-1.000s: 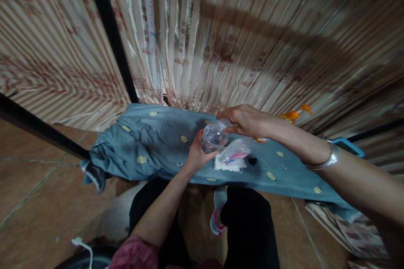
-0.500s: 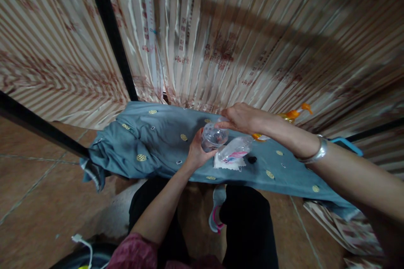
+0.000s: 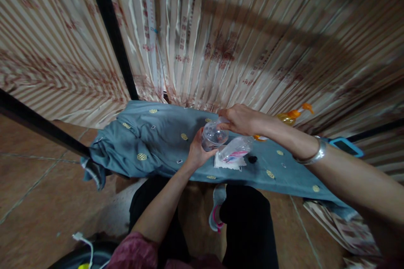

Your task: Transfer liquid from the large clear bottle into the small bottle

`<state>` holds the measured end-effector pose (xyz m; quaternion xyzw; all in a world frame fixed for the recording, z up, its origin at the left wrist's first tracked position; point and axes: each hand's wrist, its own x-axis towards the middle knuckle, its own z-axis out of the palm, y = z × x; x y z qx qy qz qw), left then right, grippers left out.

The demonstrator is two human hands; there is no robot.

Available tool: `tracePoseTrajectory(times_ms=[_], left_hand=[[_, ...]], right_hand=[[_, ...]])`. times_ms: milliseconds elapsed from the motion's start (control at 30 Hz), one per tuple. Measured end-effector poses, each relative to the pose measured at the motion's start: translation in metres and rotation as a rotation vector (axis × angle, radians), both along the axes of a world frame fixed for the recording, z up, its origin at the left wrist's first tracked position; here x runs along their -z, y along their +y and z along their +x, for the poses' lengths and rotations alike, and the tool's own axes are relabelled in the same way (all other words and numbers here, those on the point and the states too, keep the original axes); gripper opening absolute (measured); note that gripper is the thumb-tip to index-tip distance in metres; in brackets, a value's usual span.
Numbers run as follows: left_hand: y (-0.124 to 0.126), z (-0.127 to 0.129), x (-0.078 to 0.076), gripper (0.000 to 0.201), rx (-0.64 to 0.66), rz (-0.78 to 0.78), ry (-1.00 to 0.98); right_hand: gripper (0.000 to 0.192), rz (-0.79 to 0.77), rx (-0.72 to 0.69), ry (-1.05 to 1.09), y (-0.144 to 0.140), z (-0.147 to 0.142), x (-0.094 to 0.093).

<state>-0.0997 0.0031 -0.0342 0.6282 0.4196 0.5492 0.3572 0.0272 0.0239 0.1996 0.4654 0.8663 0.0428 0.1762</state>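
Observation:
My left hand (image 3: 198, 150) is wrapped round the side of a clear plastic cup (image 3: 215, 138), whose open top faces up toward me. Over the cup's far right rim, my right hand (image 3: 235, 118) is closed with its fingertips at the edge. Something pale and see-through shows beside those fingertips, but I cannot make out what they grip. Just right of the cup lies a clear plastic packet (image 3: 236, 149) with pink and blue print, on top of a white scalloped-edge sheet (image 3: 227, 164). A small black object (image 3: 252, 159) rests beside the packet.
A bench covered with grey-blue cloth (image 3: 167, 151) holds these things. Behind my right forearm stands a yellow bottle with an orange spray head (image 3: 294, 113). A blue-framed device (image 3: 346, 147) lies farther right. Dark posts (image 3: 110, 29) and a striped curtain (image 3: 202, 42) border the bench.
Very little differs. My right hand has shifted slightly left and down at the cup's rim, while my left hand keeps its hold on the cup.

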Motion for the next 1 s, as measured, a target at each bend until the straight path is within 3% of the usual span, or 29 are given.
tracePoseTrajectory(times_ms=[433,667,733,900,1000], left_hand=[[-0.004,0.003,-0.011,0.082,-0.028,-0.012,-0.024],[-0.001,0.003,-0.004,0.086,-0.04,-0.008,0.017],[0.001,0.002,-0.002,0.087,-0.042,-0.012,0.031],[0.001,0.001,-0.002,0.087,-0.038,-0.005,0.06],[0.001,0.001,-0.003,0.087,-0.039,0.005,0.073]], right_hand=[[0.037,0.007,0.057,0.008,-0.003,-0.001,0.001],[0.027,-0.061,0.012,0.093,-0.002,0.003,-0.002],[0.031,-0.085,-0.006,0.118,-0.001,0.005,-0.002],[0.069,-0.07,-0.002,0.15,0.005,0.009,-0.004],[0.052,-0.068,-0.001,0.146,0.008,0.011,-0.004]])
